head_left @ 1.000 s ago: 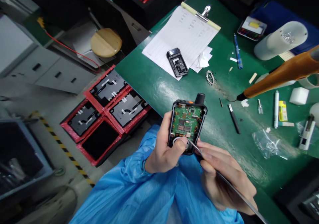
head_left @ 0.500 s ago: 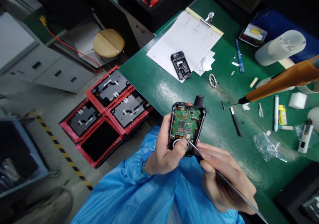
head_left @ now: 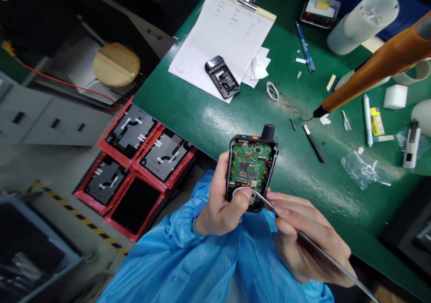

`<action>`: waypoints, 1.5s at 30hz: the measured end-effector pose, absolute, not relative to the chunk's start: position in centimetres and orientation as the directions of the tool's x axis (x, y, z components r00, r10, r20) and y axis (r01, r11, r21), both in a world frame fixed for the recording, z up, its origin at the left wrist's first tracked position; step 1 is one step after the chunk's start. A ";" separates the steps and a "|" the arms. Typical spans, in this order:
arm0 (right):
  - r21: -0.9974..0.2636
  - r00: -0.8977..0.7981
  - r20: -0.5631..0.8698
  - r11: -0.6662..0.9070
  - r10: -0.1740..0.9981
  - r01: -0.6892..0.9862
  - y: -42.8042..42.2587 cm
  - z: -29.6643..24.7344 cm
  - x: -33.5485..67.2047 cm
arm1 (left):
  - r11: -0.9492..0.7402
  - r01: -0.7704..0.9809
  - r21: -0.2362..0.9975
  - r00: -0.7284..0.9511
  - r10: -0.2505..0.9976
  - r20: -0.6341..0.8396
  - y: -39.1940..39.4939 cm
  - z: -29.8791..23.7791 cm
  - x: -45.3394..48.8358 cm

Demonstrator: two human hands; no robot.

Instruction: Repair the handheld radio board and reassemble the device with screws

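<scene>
My left hand (head_left: 220, 204) grips an opened black handheld device (head_left: 251, 170) with its green circuit board facing up and a stubby antenna at the top. The left thumb presses on a round part near the device's lower end. My right hand (head_left: 305, 242) is closed on thin metal tweezers (head_left: 313, 247), whose tip touches the board by the thumb. Both hands hover over my blue-sleeved lap at the near edge of the green table (head_left: 202, 110).
A clipboard with papers (head_left: 224, 33) and a black back cover (head_left: 222, 76) lie at the far side. An orange tool (head_left: 373, 67), pens, a white cylinder (head_left: 362, 22), a plastic bag (head_left: 365, 168) and small parts sit to the right. Red-edged trays (head_left: 134, 159) stand on the floor at left.
The view has shifted, so table items sit higher and further left in the picture. My hands, the device and the tweezers keep the same grip and pose.
</scene>
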State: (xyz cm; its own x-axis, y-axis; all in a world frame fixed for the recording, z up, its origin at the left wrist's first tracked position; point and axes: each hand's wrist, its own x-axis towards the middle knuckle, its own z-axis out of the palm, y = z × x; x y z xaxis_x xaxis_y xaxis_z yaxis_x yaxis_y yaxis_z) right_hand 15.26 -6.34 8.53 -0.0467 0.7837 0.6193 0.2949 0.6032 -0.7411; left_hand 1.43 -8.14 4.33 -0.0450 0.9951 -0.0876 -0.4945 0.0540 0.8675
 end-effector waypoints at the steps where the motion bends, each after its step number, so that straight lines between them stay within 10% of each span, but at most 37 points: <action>1: -0.740 -0.053 0.619 0.604 0.784 0.295 -6.4 8.5 15.3 | 0.056 -0.504 0.862 -0.041 0.995 -0.089 -8.2 4.3 1.5; 45: -0.755 -0.118 0.590 0.597 0.799 0.272 -7.4 7.4 16.5 | 0.234 -0.539 0.810 0.100 0.972 -0.214 -7.9 5.8 -0.2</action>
